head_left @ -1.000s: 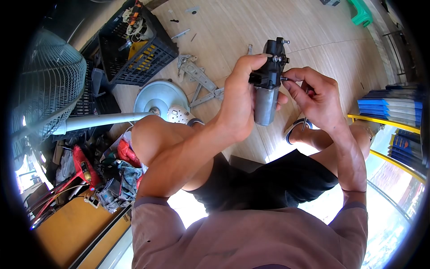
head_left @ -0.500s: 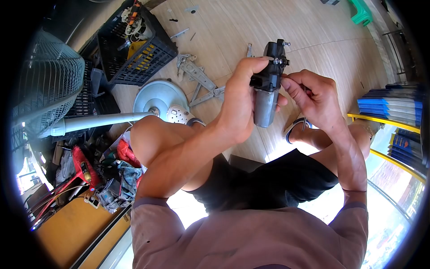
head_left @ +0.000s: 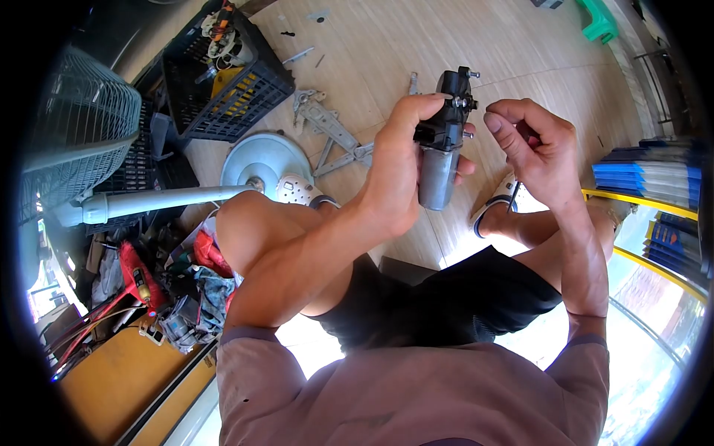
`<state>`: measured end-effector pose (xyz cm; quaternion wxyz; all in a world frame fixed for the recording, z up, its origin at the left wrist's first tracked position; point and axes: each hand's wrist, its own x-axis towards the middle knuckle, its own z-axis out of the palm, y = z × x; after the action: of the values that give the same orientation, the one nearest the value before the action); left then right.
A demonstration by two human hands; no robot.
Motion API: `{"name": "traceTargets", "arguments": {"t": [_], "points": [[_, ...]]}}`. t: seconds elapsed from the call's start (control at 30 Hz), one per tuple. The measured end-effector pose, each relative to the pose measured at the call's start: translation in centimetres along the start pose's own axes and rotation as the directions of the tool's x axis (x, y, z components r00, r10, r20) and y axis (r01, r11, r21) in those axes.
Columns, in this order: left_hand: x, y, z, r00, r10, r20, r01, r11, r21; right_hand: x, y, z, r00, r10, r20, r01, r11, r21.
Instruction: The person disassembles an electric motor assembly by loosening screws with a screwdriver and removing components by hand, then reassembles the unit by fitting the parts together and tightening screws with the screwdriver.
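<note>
Pale wood-look floor (head_left: 535, 44) down here, with the motor unit (head_left: 439, 175) held above it, left hand (head_left: 394, 167) wrapped round its side. It's a dull grey metal can with a chunky black housing, shiny bolts poking out one side. Right hand (head_left: 541, 149) is near but apart, fingers curled round a thin dark rod (head_left: 514, 195).

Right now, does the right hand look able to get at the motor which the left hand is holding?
Probably yes: the right hand is close beside the motor, and nothing visible blocks the gap between them.
</note>
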<state>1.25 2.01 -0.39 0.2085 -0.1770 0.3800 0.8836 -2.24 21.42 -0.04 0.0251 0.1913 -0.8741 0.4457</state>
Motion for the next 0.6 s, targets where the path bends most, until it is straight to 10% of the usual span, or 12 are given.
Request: {"name": "traceTargets", "arguments": {"t": [0.6], "points": [[-0.3,-1.0,0.5,0.998,-0.059,-0.034,0.063,0.990,0.124,-0.4,-0.7,0.6,0.995,-0.095,0.039,0.096,0.995,-0.019]]}}
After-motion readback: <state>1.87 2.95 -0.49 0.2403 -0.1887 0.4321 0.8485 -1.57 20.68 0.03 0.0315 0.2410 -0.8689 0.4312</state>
